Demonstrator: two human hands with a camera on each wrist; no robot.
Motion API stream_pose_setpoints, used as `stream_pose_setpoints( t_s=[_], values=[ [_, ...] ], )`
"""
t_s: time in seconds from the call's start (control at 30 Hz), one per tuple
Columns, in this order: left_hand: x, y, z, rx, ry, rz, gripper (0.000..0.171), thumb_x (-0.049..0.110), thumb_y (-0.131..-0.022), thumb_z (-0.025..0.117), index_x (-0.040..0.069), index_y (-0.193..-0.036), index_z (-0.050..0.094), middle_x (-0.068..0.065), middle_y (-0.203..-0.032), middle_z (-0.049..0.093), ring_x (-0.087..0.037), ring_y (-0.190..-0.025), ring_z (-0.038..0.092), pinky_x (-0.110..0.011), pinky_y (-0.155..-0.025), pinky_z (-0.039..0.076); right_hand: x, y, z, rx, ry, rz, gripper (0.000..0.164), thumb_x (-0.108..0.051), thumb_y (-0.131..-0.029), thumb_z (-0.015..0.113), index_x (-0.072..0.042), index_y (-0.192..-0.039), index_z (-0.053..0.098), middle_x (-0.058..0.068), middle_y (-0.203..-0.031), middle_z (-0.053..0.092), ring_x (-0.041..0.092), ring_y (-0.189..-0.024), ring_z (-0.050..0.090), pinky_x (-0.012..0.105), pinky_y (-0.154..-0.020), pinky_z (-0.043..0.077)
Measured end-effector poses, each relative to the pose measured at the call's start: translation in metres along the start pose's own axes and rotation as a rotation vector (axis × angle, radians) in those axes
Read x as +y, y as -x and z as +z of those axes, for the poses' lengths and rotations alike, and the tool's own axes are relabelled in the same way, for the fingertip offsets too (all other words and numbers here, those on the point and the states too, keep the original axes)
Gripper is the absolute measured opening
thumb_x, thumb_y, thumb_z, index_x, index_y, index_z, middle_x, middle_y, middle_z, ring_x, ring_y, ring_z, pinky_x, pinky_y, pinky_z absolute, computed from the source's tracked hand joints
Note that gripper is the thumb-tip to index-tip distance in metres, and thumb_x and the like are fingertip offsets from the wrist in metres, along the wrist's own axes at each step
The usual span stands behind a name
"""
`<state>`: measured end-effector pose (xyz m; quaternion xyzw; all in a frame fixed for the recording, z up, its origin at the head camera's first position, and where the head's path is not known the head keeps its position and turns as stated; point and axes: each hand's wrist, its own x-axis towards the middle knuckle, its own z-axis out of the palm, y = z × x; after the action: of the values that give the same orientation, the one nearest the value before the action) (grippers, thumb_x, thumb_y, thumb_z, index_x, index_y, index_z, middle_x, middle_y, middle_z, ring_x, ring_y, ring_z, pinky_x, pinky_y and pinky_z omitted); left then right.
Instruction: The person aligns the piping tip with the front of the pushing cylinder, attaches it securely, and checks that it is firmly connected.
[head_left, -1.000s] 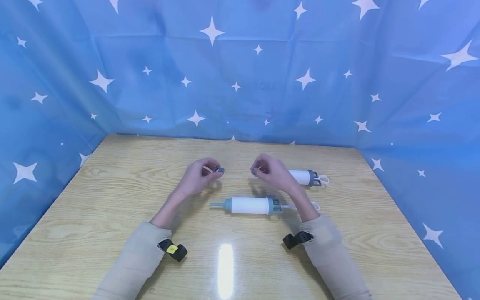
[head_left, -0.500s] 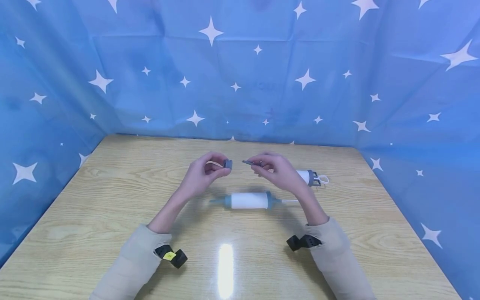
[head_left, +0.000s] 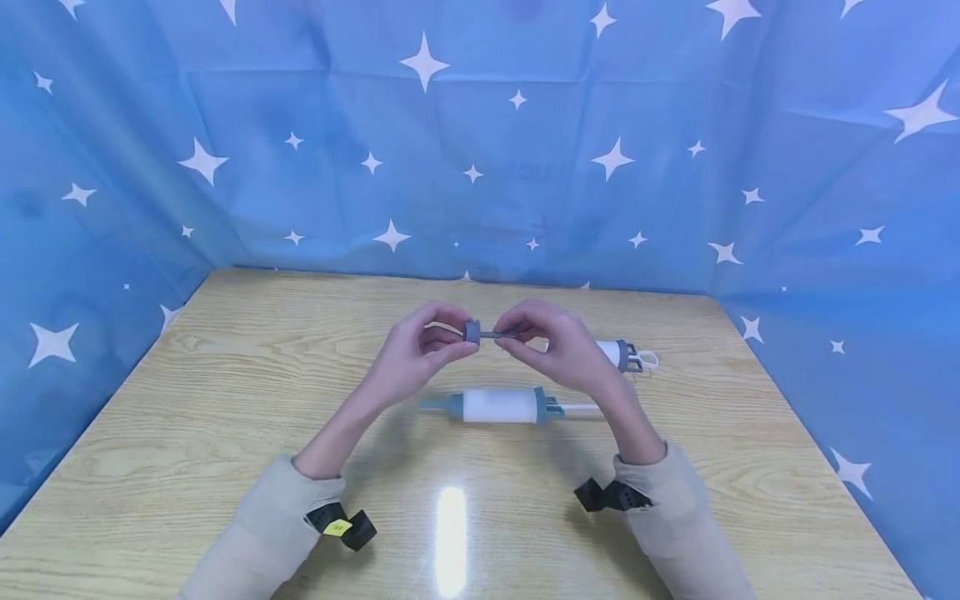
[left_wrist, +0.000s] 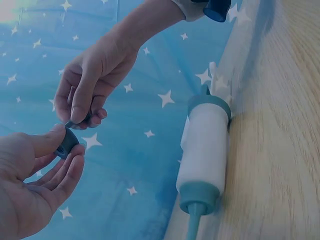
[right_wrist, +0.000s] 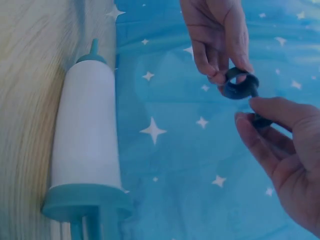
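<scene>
Since the earlier frame, the grey ring (head_left: 472, 332) has moved rightward and the gap between it and the grey stem (head_left: 487, 335) has closed; for the work in hand, the two parts now appear aligned and touching (whether they are seated cannot be confirmed).

Left to right: the left hand (head_left: 408, 354) pinches the ring between thumb and fingers, a narrow grip; ring and stem are held raised above the table (head_left: 187, 433), toward its far edge; the teal-ended tube (head_left: 500, 406) lies on the table, nearer the person than the held parts, lengthwise to the far edge, nozzle toward the left edge, handle end partly hidden by the right arm; the right hand (head_left: 551, 346) pinches the stem between thumb and fingers, also narrow; the grey-ended tube (head_left: 610, 352) lies between the teal-ended tube and the far edge, toward the far right corner, partly hidden behind the right hand.
</scene>
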<state>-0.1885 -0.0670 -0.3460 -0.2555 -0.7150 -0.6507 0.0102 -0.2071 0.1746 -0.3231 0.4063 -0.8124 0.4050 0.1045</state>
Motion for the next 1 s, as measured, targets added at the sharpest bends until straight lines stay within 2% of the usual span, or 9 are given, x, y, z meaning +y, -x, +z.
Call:
stream_pose_setpoints(
  t_s=[0.23, 0.47, 0.63, 0.7, 0.8, 1.0],
  values=[
    [0.012, 0.004, 0.005, -0.009, -0.026, 0.003, 0.034, 0.002, -0.092, 0.074, 0.002, -0.124, 0.063, -0.011, -0.116, 0.064, -0.024, -0.099, 0.070, -0.032, -0.088, 0.059, -0.012, 0.000, 0.000, 0.028, -0.010, -0.063, 0.018, 0.001, -0.089, 0.076, -0.005, -0.104, 0.071, 0.000, -0.098, 0.070, 0.011, -0.083, 0.068, 0.026, -0.074, 0.060],
    [0.017, 0.007, 0.008, -0.020, -0.030, 0.069, 0.036, 0.001, -0.091, 0.074, 0.003, -0.125, 0.065, -0.010, -0.115, 0.067, -0.022, -0.097, 0.070, -0.033, -0.088, 0.059, -0.019, 0.001, 0.000, 0.050, -0.126, -0.114, 0.022, 0.009, -0.085, 0.076, -0.003, -0.102, 0.070, 0.005, -0.097, 0.071, 0.016, -0.083, 0.070, 0.030, -0.075, 0.061],
    [0.019, 0.008, 0.010, -0.020, -0.017, 0.106, 0.036, -0.001, -0.091, 0.074, 0.002, -0.125, 0.065, -0.011, -0.115, 0.068, -0.022, -0.096, 0.071, -0.034, -0.089, 0.059, -0.018, 0.002, -0.003, 0.019, -0.270, -0.131, 0.025, 0.019, -0.087, 0.066, 0.004, -0.107, 0.069, 0.015, -0.102, 0.071, 0.021, -0.086, 0.071, 0.034, -0.076, 0.062],
    [0.020, 0.008, 0.010, -0.013, -0.021, 0.115, 0.036, -0.001, -0.090, 0.074, 0.002, -0.125, 0.065, -0.011, -0.114, 0.068, -0.021, -0.097, 0.071, -0.034, -0.089, 0.058, -0.018, 0.002, -0.003, 0.012, -0.301, -0.141, 0.026, 0.021, -0.091, 0.058, 0.007, -0.110, 0.068, 0.017, -0.102, 0.071, 0.023, -0.085, 0.072, 0.035, -0.075, 0.062],
    [0.021, 0.008, 0.011, -0.005, -0.018, 0.126, 0.036, -0.001, -0.090, 0.074, 0.001, -0.124, 0.065, -0.012, -0.114, 0.068, -0.022, -0.097, 0.071, -0.034, -0.090, 0.058, -0.018, 0.001, -0.003, 0.023, -0.318, -0.150, 0.027, 0.022, -0.093, 0.054, 0.010, -0.112, 0.067, 0.019, -0.099, 0.071, 0.024, -0.083, 0.072, 0.036, -0.074, 0.062],
    [0.022, 0.010, 0.012, -0.006, -0.040, 0.152, 0.036, 0.001, -0.090, 0.075, 0.003, -0.124, 0.065, -0.009, -0.112, 0.070, -0.020, -0.095, 0.070, -0.038, -0.089, 0.058, -0.023, 0.002, -0.002, 0.056, -0.303, -0.106, 0.022, 0.018, -0.090, 0.063, 0.007, -0.108, 0.067, 0.015, -0.097, 0.071, 0.021, -0.082, 0.070, 0.035, -0.075, 0.062]
  ],
)
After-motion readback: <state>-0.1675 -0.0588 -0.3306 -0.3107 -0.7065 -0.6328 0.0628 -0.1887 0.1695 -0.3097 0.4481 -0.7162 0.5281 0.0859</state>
